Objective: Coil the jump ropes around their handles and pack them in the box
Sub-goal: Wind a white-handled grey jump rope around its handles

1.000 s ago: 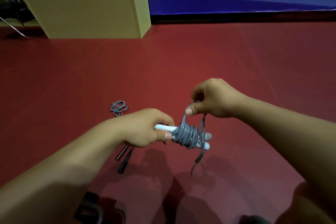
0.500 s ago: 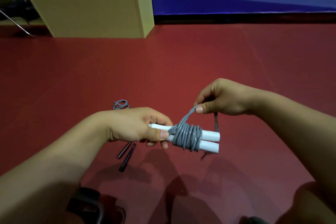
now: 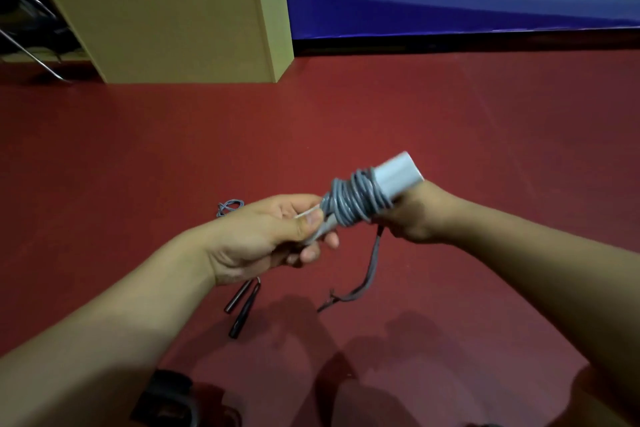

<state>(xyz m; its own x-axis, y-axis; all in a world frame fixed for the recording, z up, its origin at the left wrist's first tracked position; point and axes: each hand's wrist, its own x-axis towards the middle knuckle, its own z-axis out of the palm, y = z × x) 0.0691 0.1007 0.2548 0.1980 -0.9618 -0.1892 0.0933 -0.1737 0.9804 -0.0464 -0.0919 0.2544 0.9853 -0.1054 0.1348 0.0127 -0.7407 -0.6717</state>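
A: Where is the jump rope in all this?

B: Held in the air between both hands, above the red floor. Its two pale handles lie side by side, and the long axis runs up and to the right from the left hand, with the grey cord wound round the middle.

A: And the grip on each side?

B: The left hand is clamped on the lower ends of the handles, thumb pressed on top. The right hand sits just under and behind the coil, closed, apparently on the cord; its fingers are hidden by the coil.

A: What is left loose?

B: A short tail hangs down from the right hand toward the floor. I judge that the next turn has to carry it over the top of the coil, so the right hand, being nearest, does the winding.

A: Anything else nearby?

B: A second rope with dark handles lies on the floor below the left hand, still to be picked up. A tan box stands well apart, at the far left.
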